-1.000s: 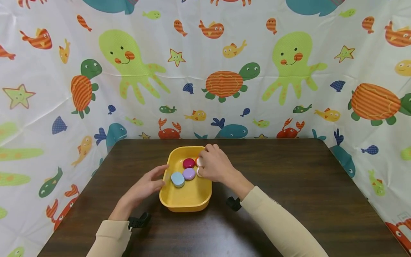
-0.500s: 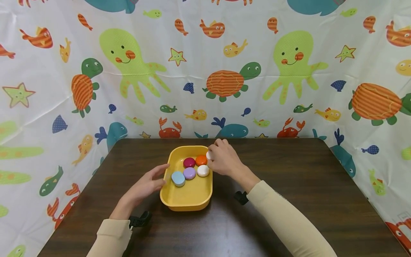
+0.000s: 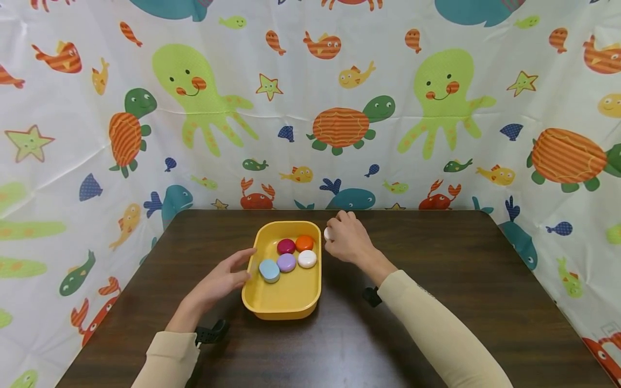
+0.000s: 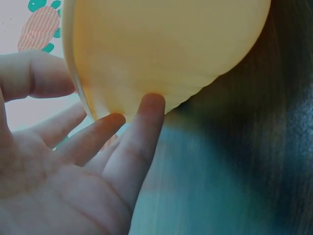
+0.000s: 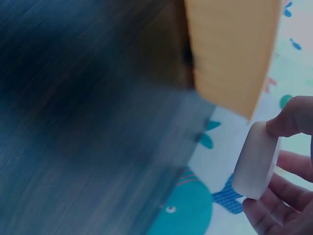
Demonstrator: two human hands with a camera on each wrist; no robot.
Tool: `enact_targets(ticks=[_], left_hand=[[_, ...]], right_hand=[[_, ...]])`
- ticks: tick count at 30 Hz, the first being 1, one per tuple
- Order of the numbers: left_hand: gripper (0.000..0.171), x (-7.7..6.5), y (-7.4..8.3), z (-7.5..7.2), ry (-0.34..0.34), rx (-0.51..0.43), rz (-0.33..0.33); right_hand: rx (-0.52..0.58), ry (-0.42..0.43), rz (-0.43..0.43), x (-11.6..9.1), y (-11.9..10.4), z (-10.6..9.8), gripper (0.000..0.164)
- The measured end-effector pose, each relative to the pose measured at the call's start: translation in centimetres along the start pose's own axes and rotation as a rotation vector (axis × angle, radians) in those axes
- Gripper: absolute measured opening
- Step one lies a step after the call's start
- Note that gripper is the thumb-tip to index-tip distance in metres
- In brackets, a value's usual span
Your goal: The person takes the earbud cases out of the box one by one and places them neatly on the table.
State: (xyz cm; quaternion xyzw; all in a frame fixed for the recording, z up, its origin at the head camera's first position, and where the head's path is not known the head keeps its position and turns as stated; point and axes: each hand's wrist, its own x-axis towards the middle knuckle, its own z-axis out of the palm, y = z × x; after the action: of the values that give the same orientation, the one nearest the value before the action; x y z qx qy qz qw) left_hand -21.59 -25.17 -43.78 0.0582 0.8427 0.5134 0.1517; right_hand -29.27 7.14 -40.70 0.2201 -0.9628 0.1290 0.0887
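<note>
A yellow tray (image 3: 281, 300) with rounded corners stands on the table, several coloured rounded discs inside. They are a magenta disc (image 3: 286, 246), an orange disc (image 3: 304, 243), a purple disc (image 3: 286, 263), a white disc (image 3: 307, 258) and a thicker light blue one (image 3: 269, 271). My left hand (image 3: 220, 277) is at the tray's left side; in the left wrist view its extended fingers (image 4: 151, 112) touch the outer wall. Just beyond the right rim, my right hand (image 3: 350, 237) pinches another thick white disc (image 5: 257, 161) between thumb and fingers.
The dark wooden table (image 3: 436, 269) extends right of the tray and in front of it. Behind and at both sides hangs a white cloth (image 3: 310, 70) printed with sea animals. Black wrist straps (image 3: 211, 332) and light sleeves (image 3: 167, 355) show on the arms.
My right hand has lifted the white disc out of the tray and moved right past the rim, uncovering the orange and the other white disc. The left hand stays in place.
</note>
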Motion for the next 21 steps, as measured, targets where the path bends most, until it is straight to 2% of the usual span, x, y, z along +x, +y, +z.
enact_targets(ticks=[6, 21], left_hand=[[0.070, 0.0, 0.0, 0.0, 0.007, 0.002, -0.003], [0.069, 0.1, -0.1, -0.1, -0.004, -0.018, -0.009]], right_hand=[[-0.035, -0.029, 0.036, 0.2, 1.2, 1.1, 0.038], [0.002, -0.130, 0.105, 0.1, 2.4, 3.5, 0.038]])
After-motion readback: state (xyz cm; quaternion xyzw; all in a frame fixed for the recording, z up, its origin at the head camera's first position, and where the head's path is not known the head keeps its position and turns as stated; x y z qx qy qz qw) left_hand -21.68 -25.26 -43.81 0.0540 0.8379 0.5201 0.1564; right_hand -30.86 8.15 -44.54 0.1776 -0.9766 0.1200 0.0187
